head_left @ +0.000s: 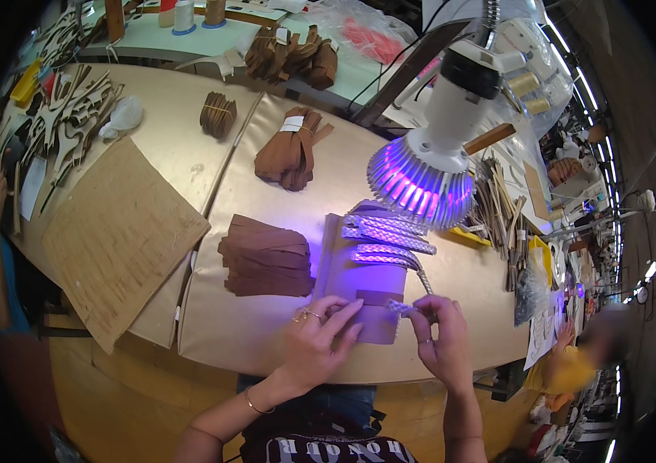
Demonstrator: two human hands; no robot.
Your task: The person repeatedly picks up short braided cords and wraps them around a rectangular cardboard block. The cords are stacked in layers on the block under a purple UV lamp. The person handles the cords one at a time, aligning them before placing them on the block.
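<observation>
At the table's near edge, my right hand (442, 336) pinches the loose end of a light braided cord (401, 307). The rest of the braided cord (389, 228) lies in stacked loops on a flat board (382, 276) under purple light. A brown strip (378, 298) lies across the board just below the loops. My left hand (320, 339) rests at the board's left side, thumb and forefinger apart, the forefinger's tip at the strip's left end. Nothing shows gripped in it. A fanned stack of brown strips (268, 256) sits to the left of the board.
A finned lamp (424, 174) hangs low over the board. Brown strip bundles (291, 150) lie farther back, with a small banded bundle (218, 116) beside them. At left are a large tan sheet (123, 239) and cut pieces (65, 123). Other people are at both sides.
</observation>
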